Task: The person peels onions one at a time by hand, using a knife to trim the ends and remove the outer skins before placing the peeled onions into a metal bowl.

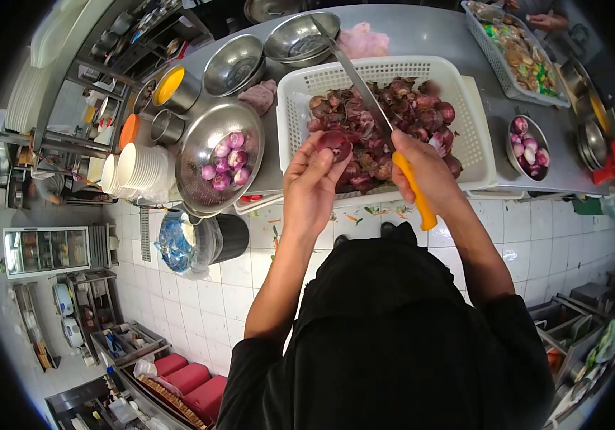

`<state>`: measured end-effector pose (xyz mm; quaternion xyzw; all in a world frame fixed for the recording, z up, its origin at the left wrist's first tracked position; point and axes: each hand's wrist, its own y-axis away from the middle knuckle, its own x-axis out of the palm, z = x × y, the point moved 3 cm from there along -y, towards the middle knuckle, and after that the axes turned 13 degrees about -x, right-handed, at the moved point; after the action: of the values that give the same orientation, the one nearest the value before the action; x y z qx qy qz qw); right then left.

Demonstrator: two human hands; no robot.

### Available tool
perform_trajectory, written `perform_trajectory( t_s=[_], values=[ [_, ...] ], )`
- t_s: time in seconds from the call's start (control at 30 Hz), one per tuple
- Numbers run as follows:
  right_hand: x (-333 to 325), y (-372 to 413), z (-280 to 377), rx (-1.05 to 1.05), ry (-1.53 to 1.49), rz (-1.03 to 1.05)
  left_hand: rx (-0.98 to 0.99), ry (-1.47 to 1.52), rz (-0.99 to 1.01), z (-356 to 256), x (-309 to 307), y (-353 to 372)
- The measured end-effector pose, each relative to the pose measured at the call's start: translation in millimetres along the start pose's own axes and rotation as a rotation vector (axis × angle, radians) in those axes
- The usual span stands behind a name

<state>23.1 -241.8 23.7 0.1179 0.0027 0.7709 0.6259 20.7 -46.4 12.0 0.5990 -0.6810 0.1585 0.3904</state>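
Note:
My left hand (pixel 311 183) holds a red onion (pixel 335 143) over the near edge of a white plastic basket (pixel 465 107) filled with unpeeled red onions (pixel 408 115). My right hand (pixel 422 168) grips a knife by its yellow handle (pixel 415 193); the long blade (pixel 354 72) points away over the basket. To the left of the basket stands a steel bowl (pixel 200 143) with several peeled onions (pixel 227 161) in it.
Empty steel bowls (pixel 234 64) and a pot with yellow contents (pixel 171 86) stand at the back left. Stacked white dishes (pixel 139 168), a bin with a blue bag (pixel 192 244), a small bowl of peeled onions (pixel 530 147), a tray of food (pixel 519 50). Another person's hand (pixel 547 21) at far right.

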Motion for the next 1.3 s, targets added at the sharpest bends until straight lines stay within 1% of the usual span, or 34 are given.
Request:
perform_trajectory(
  t_s=[0.13, 0.23, 0.33, 0.37, 0.47, 0.5, 0.6, 0.63, 0.73, 0.83, 0.93, 1.03, 1.13, 1.23, 1.3],
  values=[
    [-8, 0, 4, 0.051, 0.077, 0.004, -0.120, 0.104, 0.062, -9, 3, 1],
    [-7, 3, 9, 0.049, 0.124, 0.000, -0.096, 0.067, 0.071, -3, -2, -2],
    [-4, 8, 11, 0.022, 0.199, -0.016, -0.046, -0.045, -0.010, 1, -4, -5],
    [-2, 9, 12, 0.008, 0.230, -0.023, -0.060, -0.025, -0.015, 1, -5, -6],
    [7, 19, 10, -0.104, 0.234, 0.023, -0.097, 0.024, -0.012, 1, -6, -9],
    [10, 23, 13, -0.134, 0.297, 0.070, -0.106, 0.034, -0.001, 2, -6, -8],
    [19, 25, 3, -0.379, 0.491, 0.081, -0.140, 0.069, 0.063, 5, -8, -10],
    [21, 28, 6, -0.289, 0.503, 0.100, -0.154, 0.082, 0.090, 6, -9, -10],
    [25, 27, 6, -0.324, 0.550, 0.097, -0.078, -0.001, 0.013, 11, -5, -8],
    [27, 29, 4, -0.333, 0.567, 0.102, -0.052, -0.026, -0.019, 14, -9, -8],
    [30, 28, -2, -0.410, 0.540, 0.080, -0.036, -0.019, -0.037, 14, -10, -7],
    [32, 29, 4, -0.433, 0.533, 0.055, -0.040, -0.045, -0.035, 12, -1, -3],
    [31, 29, 6, -0.418, 0.533, 0.077, -0.023, -0.036, -0.034, 12, 2, -3],
    [31, 30, 8, -0.404, 0.550, 0.094, -0.030, -0.039, -0.077, 14, 2, -2],
    [32, 29, 7, -0.417, 0.566, 0.095, -0.009, -0.077, -0.062, 15, 2, -2]
  ],
)
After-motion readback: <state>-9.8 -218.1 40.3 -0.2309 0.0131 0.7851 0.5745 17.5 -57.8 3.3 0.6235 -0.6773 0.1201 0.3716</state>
